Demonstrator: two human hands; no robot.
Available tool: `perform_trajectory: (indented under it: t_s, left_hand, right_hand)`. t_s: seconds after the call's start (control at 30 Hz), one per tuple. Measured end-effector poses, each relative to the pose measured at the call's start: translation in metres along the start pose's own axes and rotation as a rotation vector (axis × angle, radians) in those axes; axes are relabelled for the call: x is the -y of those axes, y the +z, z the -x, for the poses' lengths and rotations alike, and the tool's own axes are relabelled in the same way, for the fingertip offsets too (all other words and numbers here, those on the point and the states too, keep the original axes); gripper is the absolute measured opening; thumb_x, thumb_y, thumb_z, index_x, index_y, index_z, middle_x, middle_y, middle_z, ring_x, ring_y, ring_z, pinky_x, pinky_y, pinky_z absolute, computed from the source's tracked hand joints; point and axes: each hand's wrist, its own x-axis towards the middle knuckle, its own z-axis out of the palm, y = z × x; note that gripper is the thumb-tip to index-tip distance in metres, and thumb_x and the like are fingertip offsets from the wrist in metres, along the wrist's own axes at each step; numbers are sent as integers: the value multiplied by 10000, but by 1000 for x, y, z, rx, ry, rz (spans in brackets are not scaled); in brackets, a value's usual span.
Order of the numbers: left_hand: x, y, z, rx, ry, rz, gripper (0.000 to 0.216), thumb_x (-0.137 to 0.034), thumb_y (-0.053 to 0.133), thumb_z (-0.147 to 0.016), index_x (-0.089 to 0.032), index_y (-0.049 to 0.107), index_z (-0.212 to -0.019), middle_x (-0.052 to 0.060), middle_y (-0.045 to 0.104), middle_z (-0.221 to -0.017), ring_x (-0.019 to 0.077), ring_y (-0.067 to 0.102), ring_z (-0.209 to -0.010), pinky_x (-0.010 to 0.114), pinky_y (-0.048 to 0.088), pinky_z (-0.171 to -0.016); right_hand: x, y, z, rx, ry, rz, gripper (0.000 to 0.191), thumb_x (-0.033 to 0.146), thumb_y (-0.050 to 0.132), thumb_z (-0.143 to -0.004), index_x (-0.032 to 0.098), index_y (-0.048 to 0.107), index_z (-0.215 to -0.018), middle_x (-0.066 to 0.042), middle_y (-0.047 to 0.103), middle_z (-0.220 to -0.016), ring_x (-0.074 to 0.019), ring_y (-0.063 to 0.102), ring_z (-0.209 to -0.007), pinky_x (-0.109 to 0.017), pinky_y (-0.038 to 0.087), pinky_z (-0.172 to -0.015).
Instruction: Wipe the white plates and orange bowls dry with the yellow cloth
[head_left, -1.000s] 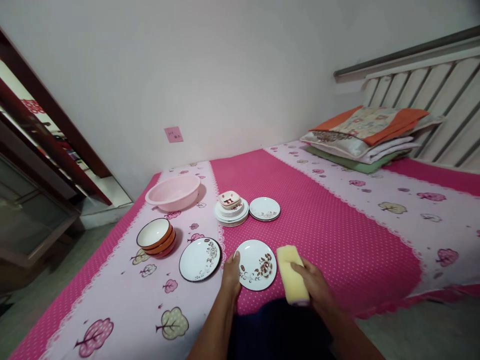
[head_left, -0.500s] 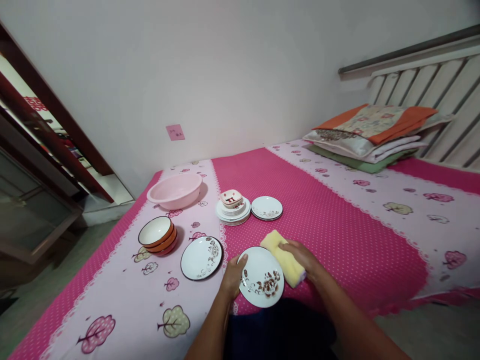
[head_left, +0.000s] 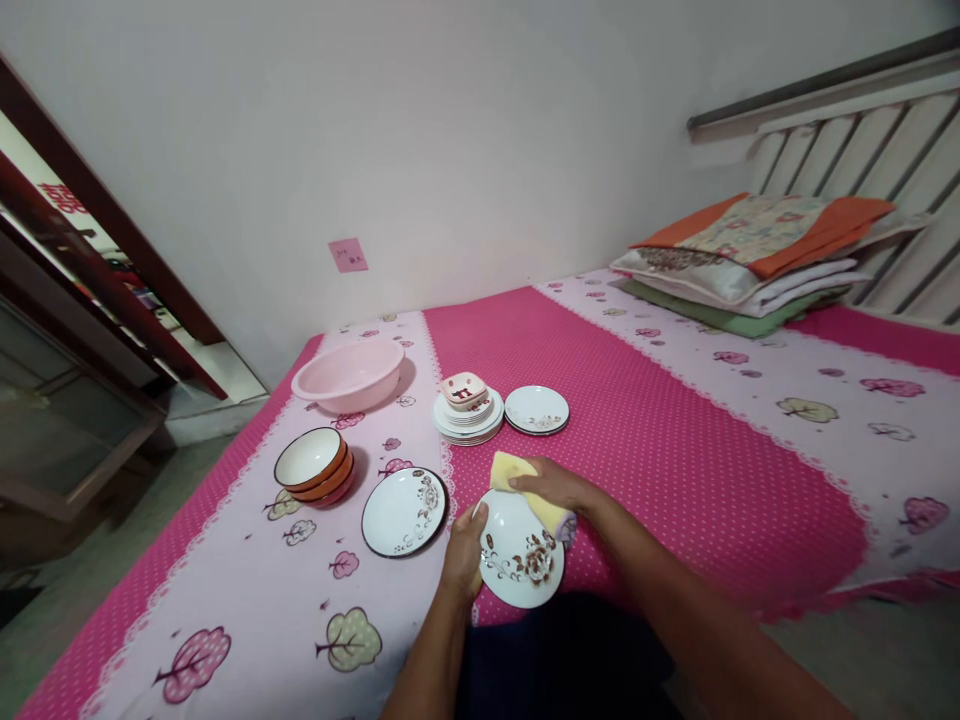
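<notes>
Yellow cloth (head_left: 553,518) laid slantwise over the flowered plate (head_left: 514,535)

From the left, we first see a stack of orange bowls (head_left: 319,470) with white insides, mouths upward, and, farther back, a pink basin (head_left: 349,378), its long axis running left to right. Right of the bowls, a dark-rimmed plate (head_left: 394,510) lies face up, its floral pattern along the right side.

Next we come to the left hand (head_left: 466,545), closed on the left rim of the flowered plate, thumb on top. That plate is at the near middle of the bed (head_left: 637,420); we cannot tell whether it touches the cover. It is round, so we find no long axis; its face is up and its brown blossom sits toward the near right.

Beyond it stands a stack of white plates (head_left: 442,425) topped by small bowls (head_left: 465,388), with two paler plates (head_left: 534,408) just to the right.

We see the cloth across the far right part of the held plate, its long axis running from far left to near right. The right hand (head_left: 559,483) grips it from the right. Far right, cushions (head_left: 780,235) lie piled.
</notes>
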Motion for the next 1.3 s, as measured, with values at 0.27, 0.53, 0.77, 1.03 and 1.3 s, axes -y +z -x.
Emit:
perform_trajectory:
  t_s: [0.27,0.53,0.77,1.03,1.3]
  left_hand:
    - [0,1,-4,-121,18,64,515,-462,866,-754,-103,730,-1097,158,818,-935,327,776,-960,451,601,-904]
    - [7,3,-15,-280,105,38,413,-447,813,-820,-129,702,-1059,127,817,-909,288,786,-928,430,613,-891]
    - [3,11,2,-278,115,-45,438,-467,797,-831,-135,694,-1096,136,816,-974,281,777,-966,420,605,-911]
    - [-49,23,40,-49,-33,-240,528,-411,927,-668,-87,755,-1048,156,812,-874,294,775,-734,369,616,-677]
    - [-44,48,54,-345,106,-157,522,-388,802,-840,-144,661,-1278,160,797,-1114,288,771,-980,412,602,-891]
  right_hand:
    - [-28,20,38,-425,-88,59,414,441,633,-798,159,668,-1100,-94,768,-979,-239,691,-805,-321,542,-681]
    - [-84,71,59,-756,62,-70,584,517,602,-774,159,617,-1234,-180,760,-1147,-338,722,-1090,-398,599,-856]
    - [-85,63,59,-675,71,-258,423,388,643,-710,158,664,-1066,-141,801,-1002,-298,771,-904,-331,616,-704]
    - [-53,29,90,-362,57,-349,319,255,691,-613,143,691,-912,-57,767,-716,-240,720,-632,-297,557,-547]
    - [-24,39,103,-377,12,-486,327,304,750,-683,147,681,-962,-62,767,-708,-218,705,-564,-272,536,-474]
